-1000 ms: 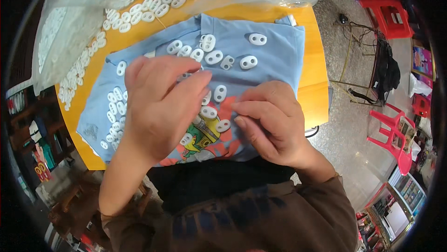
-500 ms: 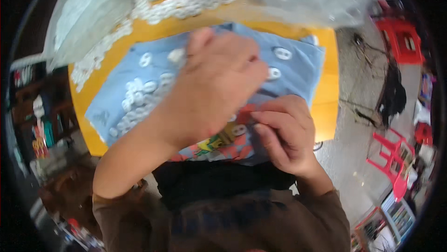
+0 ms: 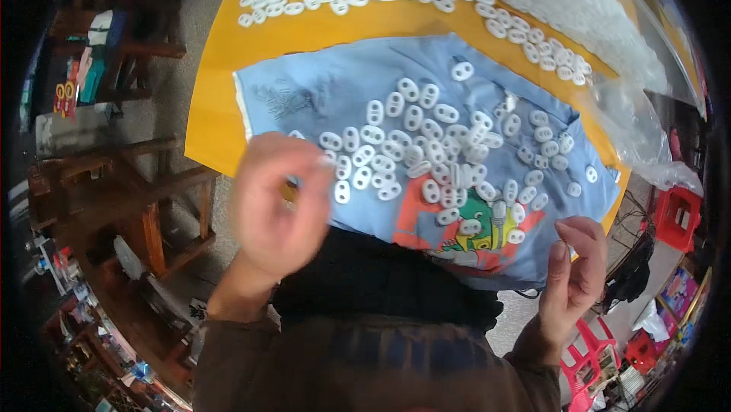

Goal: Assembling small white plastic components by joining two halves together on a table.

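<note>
Many white oval plastic pieces with two holes (image 3: 398,139) lie loose on a blue cloth (image 3: 343,69) with a colourful cartoon print (image 3: 481,221). My left hand (image 3: 278,210) is blurred at the left edge of the pieces, thumb and finger bent together in a pinch. Something whitish shows by its fingertips, too smeared to name. My right hand (image 3: 577,271) is over the cloth's near right corner, fingers curled with the thumb close to them. A small pale bit shows between them, its kind unclear. A pile of thin dark metal bits (image 3: 293,103) lies at the cloth's far left.
The cloth lies on a yellow tabletop (image 3: 213,119). More white pieces line its far side, beside clear plastic bags (image 3: 563,1). Dark wooden furniture (image 3: 152,221) stands on the left. At right are a red stool (image 3: 678,218) and a pink plastic chair (image 3: 586,359).
The view has swung to the left. My hands, close together over the cloth before, are now well apart: left hand at the cloth's left side, right hand at its right corner.
</note>
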Motion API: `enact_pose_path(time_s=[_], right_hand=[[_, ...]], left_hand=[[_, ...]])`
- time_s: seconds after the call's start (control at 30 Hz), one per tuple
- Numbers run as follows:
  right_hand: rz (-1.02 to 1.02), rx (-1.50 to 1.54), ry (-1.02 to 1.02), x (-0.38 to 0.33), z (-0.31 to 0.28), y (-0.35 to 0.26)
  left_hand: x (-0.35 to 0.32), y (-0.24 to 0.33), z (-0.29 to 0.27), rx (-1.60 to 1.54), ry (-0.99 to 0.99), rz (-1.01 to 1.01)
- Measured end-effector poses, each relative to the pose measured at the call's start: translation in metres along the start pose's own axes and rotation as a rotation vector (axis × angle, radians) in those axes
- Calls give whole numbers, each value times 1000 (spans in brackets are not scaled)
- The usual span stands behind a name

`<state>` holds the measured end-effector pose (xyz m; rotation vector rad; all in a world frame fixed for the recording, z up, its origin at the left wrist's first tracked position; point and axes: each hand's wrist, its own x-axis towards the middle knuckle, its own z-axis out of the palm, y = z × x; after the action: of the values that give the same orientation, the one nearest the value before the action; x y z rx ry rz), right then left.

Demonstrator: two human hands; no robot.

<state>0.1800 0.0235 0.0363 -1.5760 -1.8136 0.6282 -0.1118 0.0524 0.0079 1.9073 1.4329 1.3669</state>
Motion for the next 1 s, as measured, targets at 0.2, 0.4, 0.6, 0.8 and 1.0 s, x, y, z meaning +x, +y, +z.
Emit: enact_pose_path(time_s=[0.2,0.4,0.6,0.8,1.0], right_hand=[[-484,-23,-314,78,53,-55],[-675,10,-443,126,143,-84],[-703,-131,-480,136,169,-82],[-722,-166,-483,139,173,-79],[-660,-79,-446,146,183,-91]], left_hand=[[-10,-40,-40,25,132,-516],[-2,-63,-48,381,20,-186],[0,-66,-52,350,4,-171],[0,-72,-51,370,14,-104],[-1,-73,-51,388,10,-86]])
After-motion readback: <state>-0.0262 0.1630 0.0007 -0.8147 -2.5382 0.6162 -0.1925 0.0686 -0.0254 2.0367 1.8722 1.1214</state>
